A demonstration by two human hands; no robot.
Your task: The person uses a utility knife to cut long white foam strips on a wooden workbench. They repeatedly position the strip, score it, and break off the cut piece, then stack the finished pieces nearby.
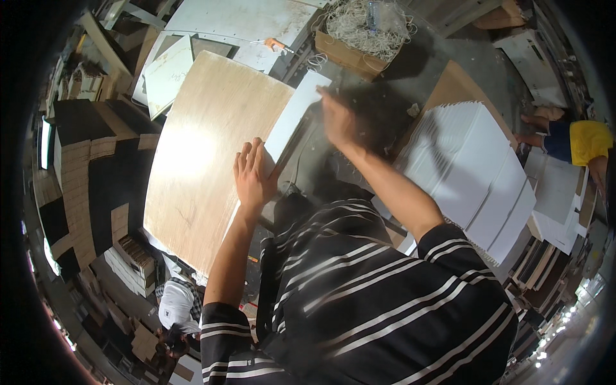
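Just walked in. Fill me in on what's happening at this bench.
A person in a black striped shirt leans over a work surface. Their left hand lies flat where a large wooden board meets a long white sheet. Their right hand, blurred, is at the sheet's far end. A fanned stack of white sheets sits to their right, and a cardboard box of straw-like packing stands beyond.

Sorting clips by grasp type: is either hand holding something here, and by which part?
Left hand presses flat on the near end of the white sheet, no closed grip. Right hand is blurred at its far edge; whether it grips cannot be told.
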